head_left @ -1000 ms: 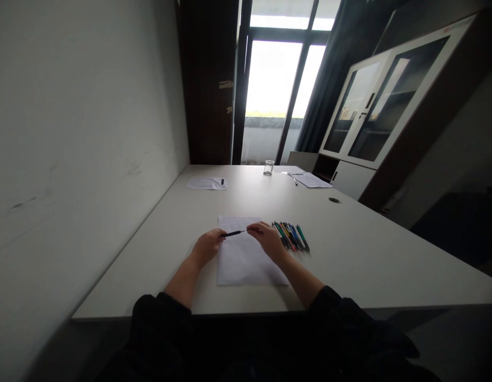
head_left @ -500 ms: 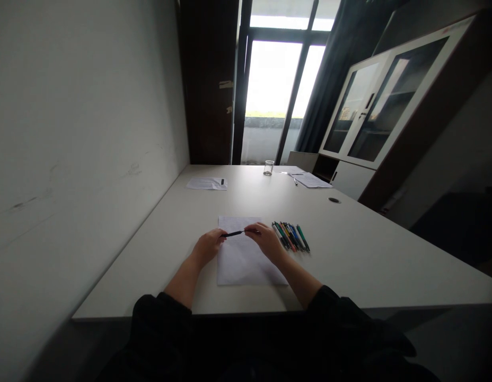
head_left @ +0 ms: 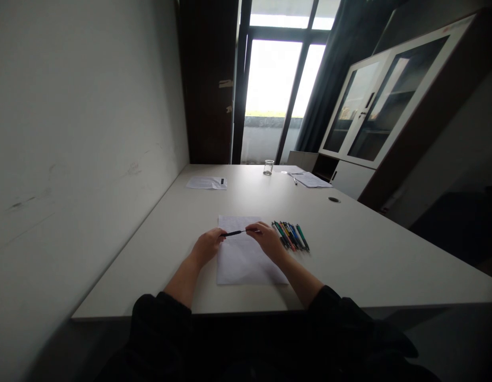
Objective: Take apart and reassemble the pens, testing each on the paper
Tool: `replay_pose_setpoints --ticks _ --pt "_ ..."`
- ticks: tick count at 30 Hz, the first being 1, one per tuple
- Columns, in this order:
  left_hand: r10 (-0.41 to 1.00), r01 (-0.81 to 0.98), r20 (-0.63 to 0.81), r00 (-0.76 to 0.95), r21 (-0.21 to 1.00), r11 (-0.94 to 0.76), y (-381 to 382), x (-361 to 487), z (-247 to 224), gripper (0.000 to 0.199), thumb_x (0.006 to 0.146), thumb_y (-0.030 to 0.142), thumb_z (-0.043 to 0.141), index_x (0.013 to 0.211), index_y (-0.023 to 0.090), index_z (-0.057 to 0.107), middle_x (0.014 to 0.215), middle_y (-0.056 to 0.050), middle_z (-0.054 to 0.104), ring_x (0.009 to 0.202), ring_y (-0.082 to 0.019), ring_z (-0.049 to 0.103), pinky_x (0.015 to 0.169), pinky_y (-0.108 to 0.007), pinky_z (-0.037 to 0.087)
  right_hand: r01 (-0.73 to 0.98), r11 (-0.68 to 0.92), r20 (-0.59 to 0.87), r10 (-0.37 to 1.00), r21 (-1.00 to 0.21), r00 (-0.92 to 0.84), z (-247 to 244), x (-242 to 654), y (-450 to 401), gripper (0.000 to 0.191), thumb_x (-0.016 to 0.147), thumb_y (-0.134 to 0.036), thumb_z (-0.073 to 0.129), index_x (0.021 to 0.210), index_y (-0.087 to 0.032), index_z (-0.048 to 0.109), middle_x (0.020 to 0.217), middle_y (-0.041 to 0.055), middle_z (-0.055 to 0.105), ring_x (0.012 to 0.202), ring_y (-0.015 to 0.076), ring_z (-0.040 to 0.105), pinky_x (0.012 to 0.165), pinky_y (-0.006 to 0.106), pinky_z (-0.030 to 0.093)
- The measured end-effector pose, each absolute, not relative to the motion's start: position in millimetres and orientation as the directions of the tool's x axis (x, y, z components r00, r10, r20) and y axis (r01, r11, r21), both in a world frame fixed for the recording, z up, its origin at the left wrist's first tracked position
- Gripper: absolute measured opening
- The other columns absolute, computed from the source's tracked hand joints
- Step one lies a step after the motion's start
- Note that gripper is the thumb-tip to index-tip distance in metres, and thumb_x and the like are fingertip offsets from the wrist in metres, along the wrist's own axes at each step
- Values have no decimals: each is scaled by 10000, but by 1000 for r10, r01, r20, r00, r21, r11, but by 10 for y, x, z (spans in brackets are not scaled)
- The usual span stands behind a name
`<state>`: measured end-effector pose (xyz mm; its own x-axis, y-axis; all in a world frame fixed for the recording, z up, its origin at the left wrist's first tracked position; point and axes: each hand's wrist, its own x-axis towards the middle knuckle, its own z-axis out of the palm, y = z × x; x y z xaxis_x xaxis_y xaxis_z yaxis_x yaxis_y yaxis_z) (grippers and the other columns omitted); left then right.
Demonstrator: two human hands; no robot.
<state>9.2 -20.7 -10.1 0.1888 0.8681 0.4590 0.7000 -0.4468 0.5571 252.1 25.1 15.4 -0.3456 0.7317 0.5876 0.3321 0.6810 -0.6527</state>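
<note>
My left hand (head_left: 207,245) is closed on a black pen (head_left: 232,233), which lies level above a sheet of paper (head_left: 246,262). At the pen's right end, the fingers of my right hand (head_left: 265,239) are pinched together on a thin part. A narrow line, perhaps the refill, shows between the pen's dark barrel and those fingertips. What else the right fingers cover is hidden. Just right of that hand, several pens (head_left: 291,236) in green, white, red, yellow and blue lie side by side on the white table (head_left: 369,265).
A clear glass (head_left: 269,167) stands near the table's far edge. Papers (head_left: 314,180) with a pen (head_left: 295,181) beside them lie at the back right, and another sheet (head_left: 204,183) is at the back left. A wall (head_left: 90,159) borders the left side.
My right hand has shifted very slightly to the right, and the thin line at the pen's end looks a bit longer. The left hand stays nearly still.
</note>
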Motion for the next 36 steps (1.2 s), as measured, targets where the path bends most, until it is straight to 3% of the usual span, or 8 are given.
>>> replay_pose_setpoints --ticks 19,29,36 --pt "870 723 443 216 526 -447 -231 122 -65 218 863 137 552 1035 236 643 1020 -28 694 914 -172 653 826 -270 507 380 687 562 726 -620 -396 88 2476 247 120 835 -282 663 913 -219 729 859 44 707 735 166 651 693 272 507" --pt "854 719 446 267 498 -485 -242 143 -57 228 884 127 525 1048 228 648 956 -25 706 857 -156 664 797 -254 510 401 620 486 782 -675 -391 74 2462 221 126 858 -277 608 845 -211 713 672 -4 683 623 144 627 655 258 483" --pt "830 669 459 317 512 -539 -250 168 -50 299 888 67 460 1089 207 630 908 -19 694 773 -123 653 767 -238 513 469 634 478 773 -615 -418 75 2469 204 400 954 -415 470 658 -202 637 583 2 635 527 133 563 582 246 430"
